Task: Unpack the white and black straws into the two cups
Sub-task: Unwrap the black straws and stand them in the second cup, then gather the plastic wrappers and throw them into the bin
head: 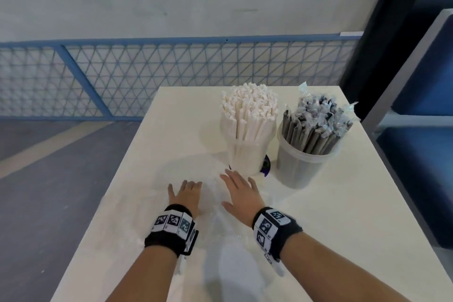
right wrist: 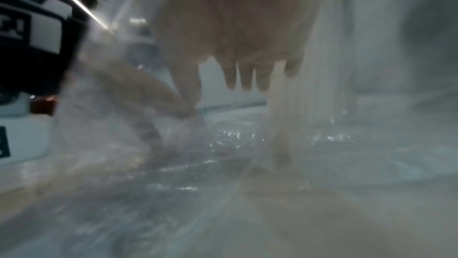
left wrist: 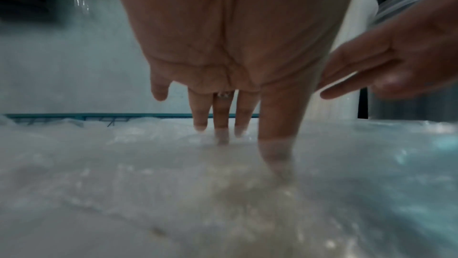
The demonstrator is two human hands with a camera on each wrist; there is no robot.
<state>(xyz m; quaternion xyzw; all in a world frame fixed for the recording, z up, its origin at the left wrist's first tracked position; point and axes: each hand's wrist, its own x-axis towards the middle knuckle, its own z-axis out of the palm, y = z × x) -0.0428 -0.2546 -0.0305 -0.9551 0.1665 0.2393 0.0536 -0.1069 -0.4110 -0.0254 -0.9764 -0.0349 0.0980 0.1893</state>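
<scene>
Two clear plastic cups stand at the back right of the table. The left cup [head: 245, 157] is packed with upright white straws [head: 248, 110]. The right cup [head: 301, 167] holds dark straws [head: 316, 127] in clear wrappers. A crumpled clear plastic bag [head: 213, 206] lies flat on the table in front of the cups. My left hand [head: 187, 193] and my right hand [head: 241, 191] lie palm down on the bag, fingers straight. In the left wrist view my left hand's fingers [left wrist: 221, 117] touch the plastic [left wrist: 148, 164]. The right wrist view is blurred, with my right hand's fingers [right wrist: 245, 78] over shiny plastic [right wrist: 223, 164].
The white table [head: 355, 216] ends at its left edge [head: 117, 174] over a grey floor. A blue mesh fence [head: 147, 76] runs behind it. Blue seating [head: 421, 154] and a dark planter [head: 382, 39] stand at the right.
</scene>
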